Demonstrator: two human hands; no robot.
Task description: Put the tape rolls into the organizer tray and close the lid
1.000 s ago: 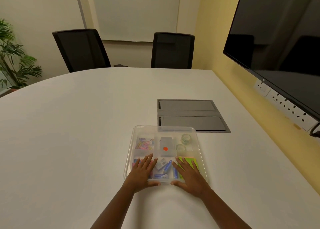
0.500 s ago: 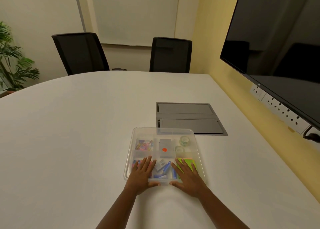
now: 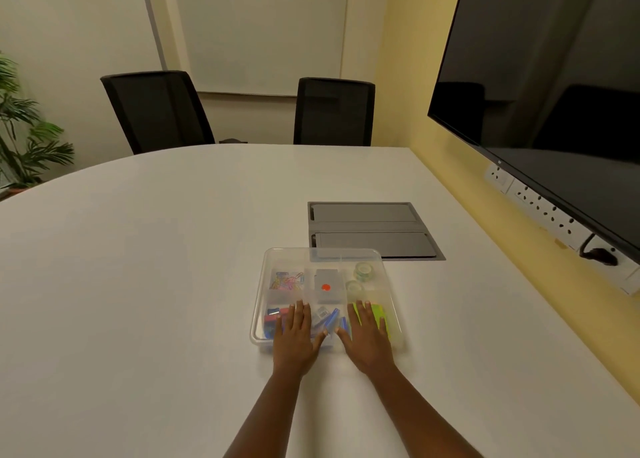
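The clear plastic organizer tray (image 3: 259,305) lies on the white table, and its see-through lid (image 3: 346,255) covers it. Two pale green tape rolls (image 3: 362,272) lie in the tray's far right compartment, one behind the other. My left hand (image 3: 295,340) rests flat on the near left part of the lid, fingers spread. Flat on the near right part rests my right hand (image 3: 367,340), over the yellow-green sticky notes (image 3: 382,315). Neither hand holds anything.
Coloured paper clips (image 3: 285,280), a grey box with a red dot (image 3: 326,286) and blue items fill other compartments. A grey cable hatch (image 3: 372,230) sits behind the tray. Two black chairs (image 3: 334,111) stand at the far edge. A wall screen (image 3: 540,94) hangs right.
Both hands stay flat on the lid. The camera has tilted slightly, so the tray and hands sit a little lower in view.
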